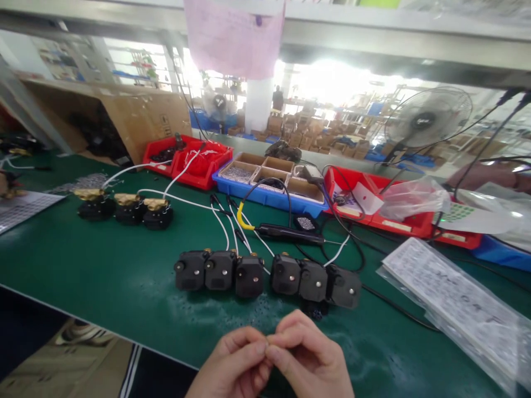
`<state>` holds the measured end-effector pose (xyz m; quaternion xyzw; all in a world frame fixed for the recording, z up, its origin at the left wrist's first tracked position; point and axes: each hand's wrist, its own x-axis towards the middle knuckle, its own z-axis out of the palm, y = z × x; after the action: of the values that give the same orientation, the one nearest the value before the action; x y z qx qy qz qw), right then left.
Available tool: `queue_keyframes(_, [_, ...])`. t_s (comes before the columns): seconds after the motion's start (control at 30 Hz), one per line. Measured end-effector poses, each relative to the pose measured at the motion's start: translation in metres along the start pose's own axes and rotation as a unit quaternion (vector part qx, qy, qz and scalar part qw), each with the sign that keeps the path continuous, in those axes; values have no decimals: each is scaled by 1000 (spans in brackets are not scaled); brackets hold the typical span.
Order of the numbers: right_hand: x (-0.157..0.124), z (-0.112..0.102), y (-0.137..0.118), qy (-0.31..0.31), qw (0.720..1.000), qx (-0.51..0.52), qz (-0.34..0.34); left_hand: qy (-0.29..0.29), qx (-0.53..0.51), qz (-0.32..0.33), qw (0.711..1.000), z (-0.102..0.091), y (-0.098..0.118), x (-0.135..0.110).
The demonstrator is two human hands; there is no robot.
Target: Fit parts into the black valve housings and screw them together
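Hands point(240, 362) pinched together, anything held unclear; black housings point(249, 276) just beyond.

We observe from one head-worn camera, facing forward and down across the bench point(103, 265) from close range.

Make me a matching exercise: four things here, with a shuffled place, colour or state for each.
1. Left hand and right hand
2. Pink sheet
3. Blue tray
4. Corded tool

A. Between red bins
B. Black, yellow at one end
C. Fingertips together
D. Hanging above the bench

Pairs: 1-C, 2-D, 3-A, 4-B
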<state>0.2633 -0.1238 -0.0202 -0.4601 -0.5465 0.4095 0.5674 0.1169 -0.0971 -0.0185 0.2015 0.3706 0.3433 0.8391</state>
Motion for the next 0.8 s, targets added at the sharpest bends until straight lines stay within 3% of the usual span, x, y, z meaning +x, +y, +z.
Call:
queue_keyframes(0.13, [2,-11,-2,132,989,-65,10,15,165,95,982,2,16,7])
queue_keyframes(0.3, [8,-21,-11,137,986,-91,22,48,293,200,934,-11,35,7])
queue_keyframes(0.47, [15,-15,-17,165,982,-82,30,22,382,286,879,-11,47,-2])
queue_keyframes(0.53, [17,-15,-18,171,978,-112,35,13,433,338,835,-7,52,-3])
queue_keyframes(0.6, [22,-16,-18,165,970,-180,10,9,488,406,773,-2,59,-1])
queue_keyframes(0.7, [33,-20,-19,149,934,-308,-100,-7,565,501,655,8,74,9])
queue_keyframes(0.8, [46,-22,-20,131,900,-368,-191,-33,655,514,553,23,92,25])
